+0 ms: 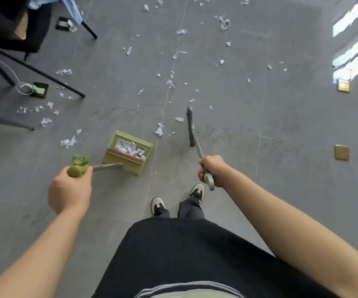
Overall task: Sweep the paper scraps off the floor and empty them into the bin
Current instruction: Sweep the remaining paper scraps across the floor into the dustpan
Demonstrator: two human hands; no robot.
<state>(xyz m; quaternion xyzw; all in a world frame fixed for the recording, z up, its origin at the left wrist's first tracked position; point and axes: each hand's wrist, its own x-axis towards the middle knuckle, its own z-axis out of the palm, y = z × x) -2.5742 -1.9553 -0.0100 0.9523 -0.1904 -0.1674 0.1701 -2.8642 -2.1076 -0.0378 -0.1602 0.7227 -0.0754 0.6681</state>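
On a grey tiled floor (259, 168), left hand (69, 190) gripping the green handle of an olive plastic dustpan (128, 152) holding scraps, right hand (211, 169) gripping a grey long-handled broom (191, 125), white torn paper scraps (159, 129) scattered ahead, black chair legs (45, 74) far left.

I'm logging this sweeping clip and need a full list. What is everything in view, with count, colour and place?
dustpan: one, green, on the floor centre-left, some scraps inside
broom: one, grey, head on the floor right of the dustpan
paper scraps: many, white, scattered over the floor
floor: grey tiles
floor plates: two, brass, at right
floor boxes: two, dark and open, at left
cable: one, white, into the nearer box
chair legs: black, upper left
left hand: grips the dustpan handle
right hand: grips the broom handle
shoes: two, black and white
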